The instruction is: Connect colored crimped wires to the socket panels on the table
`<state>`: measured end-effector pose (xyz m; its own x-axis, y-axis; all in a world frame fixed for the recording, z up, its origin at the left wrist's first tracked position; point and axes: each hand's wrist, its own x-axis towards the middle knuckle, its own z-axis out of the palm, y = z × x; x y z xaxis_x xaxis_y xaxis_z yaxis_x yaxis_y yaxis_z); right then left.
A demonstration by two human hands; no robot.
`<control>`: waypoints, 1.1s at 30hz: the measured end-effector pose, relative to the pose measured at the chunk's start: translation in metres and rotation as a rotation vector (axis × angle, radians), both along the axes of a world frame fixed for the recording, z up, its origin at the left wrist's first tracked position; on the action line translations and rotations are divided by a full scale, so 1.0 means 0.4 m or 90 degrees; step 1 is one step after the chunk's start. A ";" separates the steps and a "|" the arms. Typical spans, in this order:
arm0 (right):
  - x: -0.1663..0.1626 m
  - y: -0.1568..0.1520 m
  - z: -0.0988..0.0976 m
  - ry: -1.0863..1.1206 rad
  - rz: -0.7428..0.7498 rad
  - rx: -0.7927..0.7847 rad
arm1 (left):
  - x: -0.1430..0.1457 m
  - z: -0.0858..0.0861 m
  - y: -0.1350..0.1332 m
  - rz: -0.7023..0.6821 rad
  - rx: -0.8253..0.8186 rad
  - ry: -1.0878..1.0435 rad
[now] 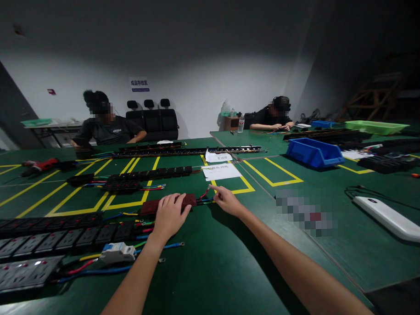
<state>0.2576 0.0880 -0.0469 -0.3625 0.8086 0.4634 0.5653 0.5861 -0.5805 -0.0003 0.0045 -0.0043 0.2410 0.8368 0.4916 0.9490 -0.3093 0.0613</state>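
- Bare forearms (131, 284) nearest, reaching over green bench (207, 286).
- Bench marked with yellow tape (77, 211) outlines; black socket strips (64, 240) lie at left, wires out of their ends, grey breaker (118, 253) among them.
- Further off: paper sheets (224, 171), red drill (47, 165) at far left, blue bin (313, 160) and white device (391, 218) at right.
- Room: pale wall, black seats (151, 118), two co-workers seated across the bench.
- Dark red socket strip (151, 207) lies mid-bench, just in front of the papers, partly covered; red wire (204, 193) and bluish wires leave its right end.
- Left hand (171, 216): palm down, fingers loosely spread, resting on the red strip.
- Right hand (227, 200): index extended, other fingers curled, fingertip at the red wire's end; can't tell if pinching it.
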 end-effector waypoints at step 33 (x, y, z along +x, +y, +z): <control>-0.056 -0.065 0.059 0.033 -0.160 0.143 | -0.001 0.001 0.001 0.001 -0.015 -0.002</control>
